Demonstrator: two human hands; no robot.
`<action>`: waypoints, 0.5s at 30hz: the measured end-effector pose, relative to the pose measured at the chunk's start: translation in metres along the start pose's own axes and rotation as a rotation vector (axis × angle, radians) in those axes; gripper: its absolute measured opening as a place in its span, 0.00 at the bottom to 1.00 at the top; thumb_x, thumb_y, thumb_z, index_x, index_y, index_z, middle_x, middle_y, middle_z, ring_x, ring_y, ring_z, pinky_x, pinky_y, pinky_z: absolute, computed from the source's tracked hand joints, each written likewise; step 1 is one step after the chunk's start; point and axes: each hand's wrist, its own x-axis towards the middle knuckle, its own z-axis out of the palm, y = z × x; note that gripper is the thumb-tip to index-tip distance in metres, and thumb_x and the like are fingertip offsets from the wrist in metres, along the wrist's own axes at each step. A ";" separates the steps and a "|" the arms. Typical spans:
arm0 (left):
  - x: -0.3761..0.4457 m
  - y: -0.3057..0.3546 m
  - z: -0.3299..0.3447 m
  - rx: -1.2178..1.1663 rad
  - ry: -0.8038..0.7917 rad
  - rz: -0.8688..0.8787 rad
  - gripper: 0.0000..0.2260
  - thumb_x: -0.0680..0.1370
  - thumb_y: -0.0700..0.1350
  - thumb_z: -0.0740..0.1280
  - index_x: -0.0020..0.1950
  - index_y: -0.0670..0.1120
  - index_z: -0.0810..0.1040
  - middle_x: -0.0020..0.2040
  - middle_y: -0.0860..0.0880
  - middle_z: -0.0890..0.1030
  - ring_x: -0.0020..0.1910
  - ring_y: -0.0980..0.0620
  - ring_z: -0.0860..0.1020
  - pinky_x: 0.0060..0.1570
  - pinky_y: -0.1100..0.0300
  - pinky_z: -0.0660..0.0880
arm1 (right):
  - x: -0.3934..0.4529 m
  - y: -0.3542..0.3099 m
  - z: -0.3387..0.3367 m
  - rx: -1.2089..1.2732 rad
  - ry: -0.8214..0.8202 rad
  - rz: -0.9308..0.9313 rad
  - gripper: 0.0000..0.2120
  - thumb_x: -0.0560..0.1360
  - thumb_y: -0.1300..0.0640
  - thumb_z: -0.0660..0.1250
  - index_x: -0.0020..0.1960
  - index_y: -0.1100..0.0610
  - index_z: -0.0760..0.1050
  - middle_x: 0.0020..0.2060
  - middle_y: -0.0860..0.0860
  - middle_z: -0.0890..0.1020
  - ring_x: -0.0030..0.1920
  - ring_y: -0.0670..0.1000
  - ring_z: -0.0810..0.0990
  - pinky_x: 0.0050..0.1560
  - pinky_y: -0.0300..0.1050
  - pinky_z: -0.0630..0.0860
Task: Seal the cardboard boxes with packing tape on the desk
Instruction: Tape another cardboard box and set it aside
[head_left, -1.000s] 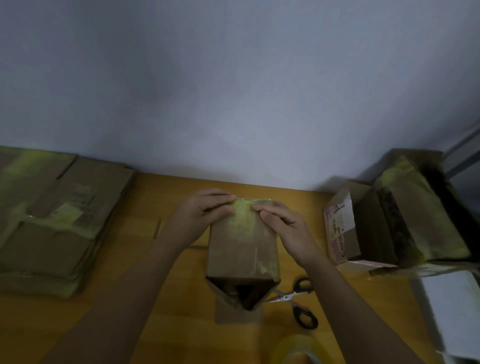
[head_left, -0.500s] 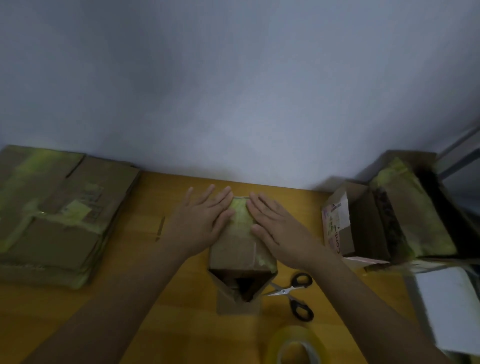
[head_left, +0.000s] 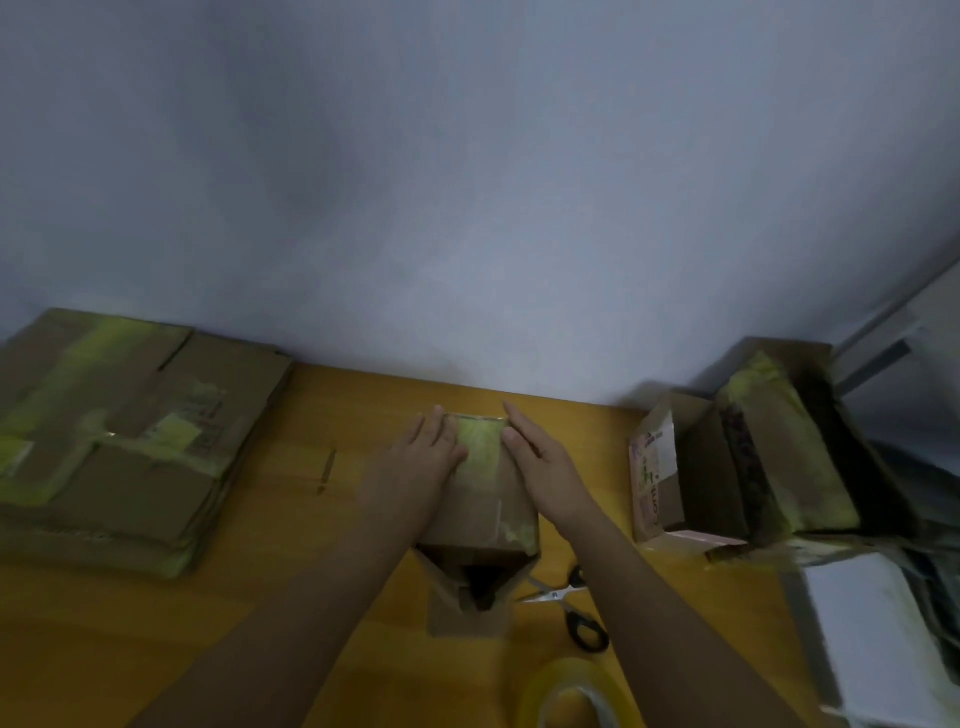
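Lying at the left edge of the frame, a stack of flattened brown cardboard boxes patched with yellowish tape rests on the orange-brown wooden desk, its far edge against the pale grey wall that fills the upper half of the picture. Just right of the stack, a short dark slot marks the desk surface.

At the centre of the frame stands the small brown cardboard box being sealed, its near end open and dark, with one flap lying flat on the desk toward the viewer. A strip of yellowish packing tape covers the far part of its top face. The left hand lies flat against the left side of that taped top, fingers straight and together, pressing down and holding nothing. The right hand mirrors it on the right side, fingers straight and extended along the box edge, also pressing and holding nothing. The tape strip shows between the two hands.

Right of the box's near end, a pair of black-handled scissors lies on the desk, partly hidden under the right forearm. At the bottom edge, a roll of clear yellowish packing tape sits on the desk, cut off by the frame.

Toward the right, a group of upright brown cardboard boxes stands near the wall, one showing a white printed label, another wrapped in yellowish tape. A white flat sheet occupies the lower right corner.
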 end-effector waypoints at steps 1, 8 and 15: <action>-0.001 0.002 0.001 -0.006 0.003 0.020 0.17 0.74 0.42 0.72 0.60 0.38 0.79 0.65 0.36 0.76 0.59 0.38 0.79 0.36 0.49 0.81 | 0.000 0.001 -0.001 -0.002 0.023 0.054 0.27 0.82 0.47 0.59 0.78 0.45 0.55 0.74 0.49 0.67 0.73 0.51 0.66 0.72 0.51 0.66; 0.000 0.043 -0.046 -0.285 -0.248 -0.388 0.34 0.80 0.65 0.47 0.79 0.43 0.52 0.80 0.44 0.49 0.75 0.41 0.59 0.69 0.47 0.63 | -0.011 -0.024 -0.008 0.214 -0.128 0.477 0.27 0.78 0.30 0.44 0.64 0.42 0.71 0.57 0.44 0.76 0.60 0.52 0.73 0.64 0.63 0.71; -0.008 0.042 -0.039 -0.578 -0.442 -0.713 0.62 0.60 0.79 0.61 0.78 0.47 0.34 0.78 0.39 0.38 0.76 0.35 0.39 0.71 0.33 0.43 | -0.032 -0.022 -0.009 0.283 -0.259 0.373 0.16 0.84 0.54 0.53 0.69 0.47 0.72 0.69 0.51 0.71 0.66 0.54 0.71 0.64 0.51 0.73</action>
